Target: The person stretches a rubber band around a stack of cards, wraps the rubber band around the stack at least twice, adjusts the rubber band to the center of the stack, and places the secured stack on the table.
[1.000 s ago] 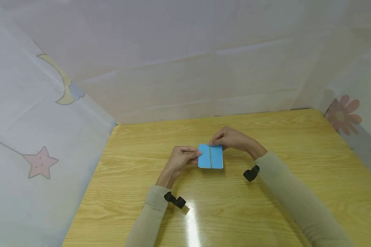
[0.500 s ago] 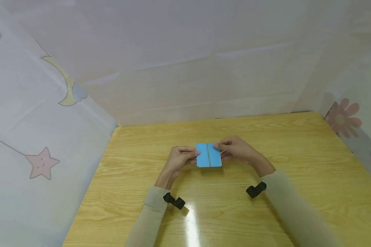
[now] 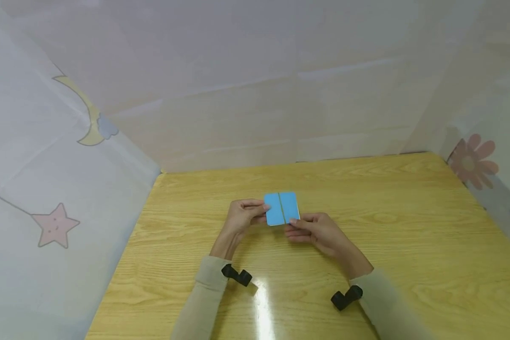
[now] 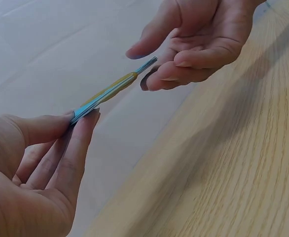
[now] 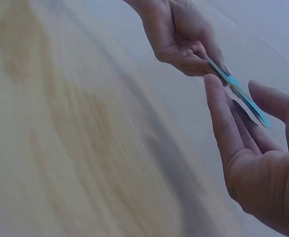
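Note:
A thin stack of square blue cards is held up over the wooden table. Round its middle runs a yellowish rubber band. My left hand pinches the stack's left edge, thumb on top and fingers beneath. At the near right corner is my right hand, its thumb and fingers to either side of the stack. The left wrist view shows the right thumb spread away from the stack's face, with the fingers loosely bent below the edge. Pale layered edges of the cards show in that view.
The wooden table stretches beneath both arms, with a bright reflection near the front. Pale cloth walls enclose its back and sides, printed with a star, a moon and a flower. A black wrist camera sits on each sleeve.
My right hand has come from the stack's far edge, round its right side, to the near right corner, and its grip has loosened. The stack has shifted slightly left, still in my left hand.

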### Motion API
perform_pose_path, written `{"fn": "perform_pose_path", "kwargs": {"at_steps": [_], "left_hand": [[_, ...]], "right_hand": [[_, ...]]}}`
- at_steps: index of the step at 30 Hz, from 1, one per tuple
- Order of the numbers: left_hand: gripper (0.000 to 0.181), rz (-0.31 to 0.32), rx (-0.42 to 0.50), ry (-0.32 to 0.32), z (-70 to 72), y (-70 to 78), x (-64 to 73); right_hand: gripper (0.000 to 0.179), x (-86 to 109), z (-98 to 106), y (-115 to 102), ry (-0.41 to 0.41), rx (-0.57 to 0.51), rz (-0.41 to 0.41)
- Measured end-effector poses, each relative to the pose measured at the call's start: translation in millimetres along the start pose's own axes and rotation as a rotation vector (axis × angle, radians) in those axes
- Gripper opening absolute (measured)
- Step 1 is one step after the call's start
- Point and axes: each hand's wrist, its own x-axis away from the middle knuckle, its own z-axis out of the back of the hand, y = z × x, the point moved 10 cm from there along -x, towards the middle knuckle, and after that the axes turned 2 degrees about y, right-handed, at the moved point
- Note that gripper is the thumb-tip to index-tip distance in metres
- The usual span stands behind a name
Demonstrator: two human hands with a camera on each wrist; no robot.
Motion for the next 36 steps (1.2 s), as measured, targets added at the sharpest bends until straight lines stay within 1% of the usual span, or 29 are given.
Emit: {"fn": "perform_pose_path", "kwargs": {"at_steps": [4,6,9,11,13,16,18,20,24,28,31,36], "left_hand": [[0.013,-0.009,0.028,0.009,1.0,0.0,-1.1],[0.012,-0.013,0.034,0.014,1.6,-0.1,-1.2],[0.012,-0.017,0.028,0.016,1.6,-0.1,-0.7],[0.015,-0.014,0.022,0.017,1.7,-0.8,-0.6],[0.019,-0.012,0.017,0.018,1.1,-1.0,-0.8],[0.022,-0.007,0.022,0.019,0.4,-1.9,-1.5],[0.021,-0.009,0.029,0.02,-0.4,-1.9,-1.9],[0.018,-0.01,0.037,0.021,-0.8,-2.2,-2.1],[0.015,-0.019,0.044,0.02,-1.9,-1.4,-2.0],[0.019,-0.027,0.046,0.023,-2.7,-0.2,-1.4],[0.023,-0.022,0.047,0.031,-3.2,-0.8,-1.3],[0.024,-0.007,0.038,0.049,-3.2,-4.0,-1.2]], "right_hand": [[0.031,3.9,-6.9,7.7,0.028,-0.09,0.018],[0.027,5.2,-9.3,11.7,0.057,-0.129,0.022],[0.031,6.2,-11.8,18.3,0.109,-0.178,0.024],[0.037,5.5,-12.9,23.7,0.162,-0.208,0.018],[0.038,4.6,-14.9,27.1,0.213,-0.241,0.021],[0.028,3.2,-17.8,29.9,0.272,-0.292,0.029],[0.021,2.9,-19.1,30.2,0.29,-0.324,0.036],[0.019,3.0,-18.4,30.8,0.302,-0.351,0.04],[0.02,3.7,-15.6,31.1,0.325,-0.365,0.051],[0.017,3.2,-15.3,29.9,0.329,-0.347,0.06],[0.014,3.2,-15.8,28.7,0.332,-0.34,0.063],[0.015,4.0,-15.4,28.9,0.343,-0.342,0.053]]}}
